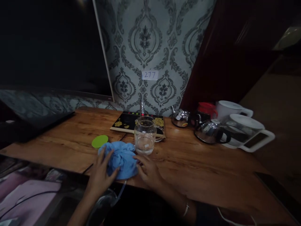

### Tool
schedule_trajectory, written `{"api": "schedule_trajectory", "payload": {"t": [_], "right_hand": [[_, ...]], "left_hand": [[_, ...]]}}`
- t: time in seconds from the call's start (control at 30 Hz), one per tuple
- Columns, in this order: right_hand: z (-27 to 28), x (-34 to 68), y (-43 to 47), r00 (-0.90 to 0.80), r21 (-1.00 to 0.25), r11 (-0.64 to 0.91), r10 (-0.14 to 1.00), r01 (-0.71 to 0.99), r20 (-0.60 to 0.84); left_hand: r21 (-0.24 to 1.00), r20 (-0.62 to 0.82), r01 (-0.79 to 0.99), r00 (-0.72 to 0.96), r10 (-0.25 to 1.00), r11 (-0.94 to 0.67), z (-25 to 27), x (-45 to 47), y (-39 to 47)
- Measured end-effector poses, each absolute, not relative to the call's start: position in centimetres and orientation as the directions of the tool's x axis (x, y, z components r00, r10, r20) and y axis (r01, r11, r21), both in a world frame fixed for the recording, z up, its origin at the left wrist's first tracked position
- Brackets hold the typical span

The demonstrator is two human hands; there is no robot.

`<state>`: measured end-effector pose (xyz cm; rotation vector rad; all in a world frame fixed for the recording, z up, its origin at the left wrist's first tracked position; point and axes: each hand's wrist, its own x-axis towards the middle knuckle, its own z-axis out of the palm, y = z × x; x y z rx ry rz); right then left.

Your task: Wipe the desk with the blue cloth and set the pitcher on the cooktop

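Note:
A crumpled blue cloth point(122, 160) lies bunched near the front edge of the wooden table. My left hand point(101, 171) rests on its left side, fingers and thumb spread apart against the fabric. At the cloth's right edge, my right hand point(148, 169) has its fingers and thumb bent together on the fabric. Just behind it stands a clear glass pitcher point(145, 138) with some clear liquid in the bottom and its handle to the right. A flat green disc point(100, 141) lies behind and left of the cloth.
A black induction cooktop point(127, 121) with a red light and a metal spout sits behind the pitcher. Metal kettles point(208, 131) and plastic jugs point(246, 125) stand at the right. A dark screen point(54, 47) overhangs the left. Pink items point(30, 197) lie below the table.

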<state>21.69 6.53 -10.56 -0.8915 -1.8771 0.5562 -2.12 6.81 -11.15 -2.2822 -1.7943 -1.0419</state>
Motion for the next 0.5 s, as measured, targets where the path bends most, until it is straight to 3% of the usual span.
{"api": "schedule_trajectory", "payload": {"t": [0.1, 0.17, 0.33, 0.5], "right_hand": [[-12.0, 25.6, 6.7, -0.142, -0.738, 0.549, 0.829, 0.392, 0.541], [-12.9, 27.8, 7.1, -0.050, -0.772, 0.475, 0.863, 0.424, 0.503], [-14.6, 31.6, 7.6, 0.167, -0.856, 0.322, 0.894, 0.405, 0.416], [-15.3, 33.0, 7.6, 0.222, -0.874, 0.248, 0.905, 0.418, 0.363]], "left_hand": [[0.138, 0.360, 0.932, 0.266, 0.894, -0.334, -10.6, -0.3, 7.2], [0.073, 0.251, 0.938, 0.312, 0.916, -0.339, -10.3, 0.6, 7.6], [0.091, 0.194, 0.943, 0.298, 0.935, -0.319, -10.1, 1.0, 7.6], [0.184, 0.148, 0.898, 0.377, 0.914, -0.400, -9.0, -1.8, 5.9]]}}
